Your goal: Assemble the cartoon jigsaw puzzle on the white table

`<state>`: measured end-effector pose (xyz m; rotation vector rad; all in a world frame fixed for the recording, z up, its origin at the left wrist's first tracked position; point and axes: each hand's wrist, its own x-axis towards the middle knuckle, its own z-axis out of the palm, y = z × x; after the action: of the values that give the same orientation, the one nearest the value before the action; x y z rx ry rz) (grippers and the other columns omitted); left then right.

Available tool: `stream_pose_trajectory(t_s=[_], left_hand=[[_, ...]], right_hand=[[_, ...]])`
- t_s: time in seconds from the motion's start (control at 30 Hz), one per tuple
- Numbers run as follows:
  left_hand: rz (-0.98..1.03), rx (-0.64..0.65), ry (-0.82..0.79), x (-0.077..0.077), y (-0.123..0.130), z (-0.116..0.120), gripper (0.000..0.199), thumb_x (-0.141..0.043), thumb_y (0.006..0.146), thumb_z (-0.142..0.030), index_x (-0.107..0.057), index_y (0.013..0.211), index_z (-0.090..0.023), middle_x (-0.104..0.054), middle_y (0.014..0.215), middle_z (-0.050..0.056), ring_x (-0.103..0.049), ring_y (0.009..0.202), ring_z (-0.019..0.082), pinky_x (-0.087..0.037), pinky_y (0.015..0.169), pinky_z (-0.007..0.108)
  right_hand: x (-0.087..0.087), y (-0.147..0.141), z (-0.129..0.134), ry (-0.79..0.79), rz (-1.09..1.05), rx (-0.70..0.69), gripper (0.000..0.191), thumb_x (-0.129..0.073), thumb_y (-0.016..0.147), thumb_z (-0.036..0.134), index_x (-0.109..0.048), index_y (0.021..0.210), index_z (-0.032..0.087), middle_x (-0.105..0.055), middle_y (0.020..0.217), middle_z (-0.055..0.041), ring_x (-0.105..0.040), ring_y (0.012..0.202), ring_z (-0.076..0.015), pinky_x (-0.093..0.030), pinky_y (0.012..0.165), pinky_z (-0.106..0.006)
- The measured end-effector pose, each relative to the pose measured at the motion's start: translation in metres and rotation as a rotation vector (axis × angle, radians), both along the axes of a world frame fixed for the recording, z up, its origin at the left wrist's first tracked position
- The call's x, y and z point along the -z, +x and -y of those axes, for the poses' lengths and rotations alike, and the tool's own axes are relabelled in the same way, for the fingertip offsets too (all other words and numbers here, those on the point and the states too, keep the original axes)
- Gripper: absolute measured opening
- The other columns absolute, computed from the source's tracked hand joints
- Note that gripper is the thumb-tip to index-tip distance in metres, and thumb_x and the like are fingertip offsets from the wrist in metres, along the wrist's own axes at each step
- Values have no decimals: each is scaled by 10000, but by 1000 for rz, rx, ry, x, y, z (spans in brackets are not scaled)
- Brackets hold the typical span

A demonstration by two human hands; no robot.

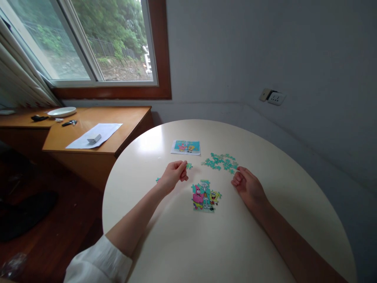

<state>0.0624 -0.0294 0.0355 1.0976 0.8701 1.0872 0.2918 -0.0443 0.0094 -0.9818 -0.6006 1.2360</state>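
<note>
My left hand [176,175] is closed in a pinch over the table, left of a partly joined jigsaw puzzle [204,196]. That puzzle shows a pink starfish, a tall pale figure and a yellow sponge. Right beside my left fingertips is a green puzzle piece [189,166]; whether it is pinched or lies behind them I cannot tell. Another piece [158,180] peeks out left of the wrist. My right hand [247,184] has its fingers curled, thumb against index, at the right end of a spread of loose teal puzzle pieces [220,161]. What it holds, if anything, is hidden.
A picture sheet [186,147] of the same characters lies behind the pieces on the round white table [265,243]. To the left, a wooden desk [132,122] bears paper [107,131], a small white box [94,138] and a white plate [61,112].
</note>
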Motion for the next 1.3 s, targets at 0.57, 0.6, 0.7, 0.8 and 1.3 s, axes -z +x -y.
stream_pose_trajectory(t_s=[0.57, 0.6, 0.7, 0.8, 1.3], left_hand=[[-791, 28, 467, 19, 4, 2, 245, -419, 772, -258, -402, 542, -175, -464, 569, -16, -398, 570, 115, -292, 564, 243], [-802, 40, 453, 19, 5, 2, 253, -408, 775, -261, -386, 538, -176, -452, 562, -18, -390, 565, 114, -288, 561, 244], [-822, 93, 398, 19, 6, 0, 269, -386, 780, -276, -365, 531, -178, -410, 524, -31, -358, 537, 108, -275, 538, 241], [-819, 139, 354, 19, 8, -2, 264, -392, 775, -283, -404, 535, -172, -397, 502, -38, -349, 521, 104, -273, 523, 234], [-989, 152, 349, 18, 15, -3, 263, -415, 743, -234, -442, 491, -163, -458, 494, -16, -362, 522, 113, -276, 550, 249]], right_hand=[[-2, -3, 1, -7, -14, 7, 219, -710, 566, 284, -524, 626, 184, -392, 429, 77, -336, 415, -41, -282, 397, -167], [-2, -3, 1, -6, -12, 9, 218, -709, 566, 284, -523, 622, 184, -390, 427, 77, -333, 412, -40, -279, 396, -168], [-2, -3, 0, -4, 2, 8, 218, -704, 574, 292, -521, 623, 183, -388, 424, 77, -331, 404, -39, -275, 397, -172], [-1, -3, 0, 0, 16, -3, 234, -701, 597, 315, -510, 631, 183, -391, 429, 76, -336, 402, -40, -280, 400, -173], [1, -4, -1, 10, 3, -4, 281, -737, 545, 342, -516, 624, 188, -386, 417, 80, -327, 405, -38, -277, 392, -160]])
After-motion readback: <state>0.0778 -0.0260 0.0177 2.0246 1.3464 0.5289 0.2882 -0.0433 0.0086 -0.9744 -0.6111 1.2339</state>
